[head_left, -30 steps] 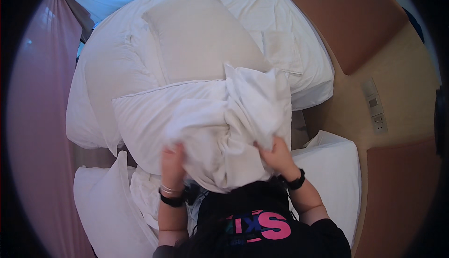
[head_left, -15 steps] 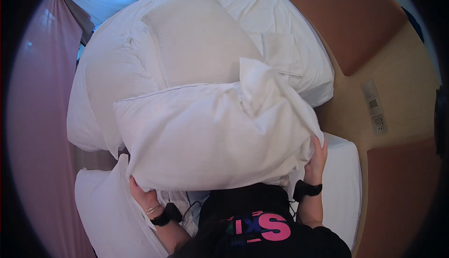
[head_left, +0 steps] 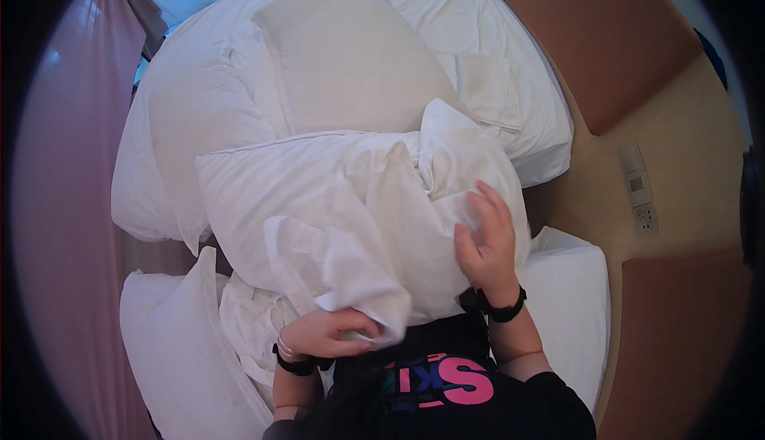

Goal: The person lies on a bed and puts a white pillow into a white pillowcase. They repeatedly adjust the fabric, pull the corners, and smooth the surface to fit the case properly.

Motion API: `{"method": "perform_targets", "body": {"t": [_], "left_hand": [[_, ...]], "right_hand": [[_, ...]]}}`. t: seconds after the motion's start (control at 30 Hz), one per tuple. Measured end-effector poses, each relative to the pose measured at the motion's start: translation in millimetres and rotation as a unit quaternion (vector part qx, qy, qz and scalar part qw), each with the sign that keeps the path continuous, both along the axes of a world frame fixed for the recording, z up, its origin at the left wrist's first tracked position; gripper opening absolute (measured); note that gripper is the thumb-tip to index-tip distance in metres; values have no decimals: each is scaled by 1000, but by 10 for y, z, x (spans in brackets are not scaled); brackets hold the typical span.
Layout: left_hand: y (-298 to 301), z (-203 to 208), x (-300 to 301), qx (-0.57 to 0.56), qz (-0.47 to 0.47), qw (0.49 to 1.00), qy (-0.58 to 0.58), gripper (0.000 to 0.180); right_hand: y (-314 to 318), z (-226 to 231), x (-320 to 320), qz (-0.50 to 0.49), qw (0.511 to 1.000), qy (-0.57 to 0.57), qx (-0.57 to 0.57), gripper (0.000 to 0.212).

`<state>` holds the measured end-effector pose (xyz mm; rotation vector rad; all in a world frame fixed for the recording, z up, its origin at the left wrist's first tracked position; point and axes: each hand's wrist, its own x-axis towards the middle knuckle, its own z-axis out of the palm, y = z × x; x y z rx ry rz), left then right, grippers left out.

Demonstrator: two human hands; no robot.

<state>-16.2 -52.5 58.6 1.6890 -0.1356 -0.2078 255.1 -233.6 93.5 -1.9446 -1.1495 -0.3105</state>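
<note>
A pillow in a white pillowcase (head_left: 319, 177) lies across in front of me, its near side close to my black shirt. My left hand (head_left: 335, 332) is closed on a bunched fold of the pillowcase at the pillow's near edge, the cloth gathered between thumb and fingers. Over the pillow's right part hovers my right hand (head_left: 488, 241), fingers apart and slightly blurred, with nothing in it. The case's far right corner stands up in a loose peak. Whether the right fingertips touch the cloth I cannot tell.
Beyond lies a bed (head_left: 438, 9) with another white pillow (head_left: 358, 57), a bulky white bundle (head_left: 199, 113) and folded white cloth (head_left: 488, 89). A second white pillow (head_left: 175, 344) is at the near left, a white-covered bed (head_left: 570, 296) at right. Pink curtain (head_left: 64, 201) hangs left; wall sockets (head_left: 645, 217) are right.
My left hand has moved right and pulled a fold of pillowcase toward me. My right hand has let go of the pillow's right end and moved left over it. The pillow has sunk flatter.
</note>
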Motion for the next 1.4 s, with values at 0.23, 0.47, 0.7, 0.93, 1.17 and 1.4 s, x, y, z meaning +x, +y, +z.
{"method": "perform_targets", "body": {"t": [0.23, 0.47, 0.7, 0.93, 1.17, 1.4], "left_hand": [[-25, -213, -49, -61, 501, 854, 129, 49], [-433, 165, 244, 311, 384, 868, -42, 91], [-164, -347, 45, 178, 490, 849, 83, 55], [405, -101, -458, 340, 711, 614, -40, 31], [-9, -398, -708, -42, 463, 809, 360, 42], [672, -364, -262, -438, 570, 692, -64, 45]], "right_hand": [[629, 219, 371, 49, 957, 280, -65, 23], [625, -229, 254, 126, 953, 144, -234, 19], [-171, -190, 534, -120, 852, 193, 472, 21], [-213, -113, 185, -30, 990, 36, -133, 58], [-33, -513, 218, 44, 947, 190, -256, 32], [549, 227, 466, 88, 957, 145, 236, 17]]}}
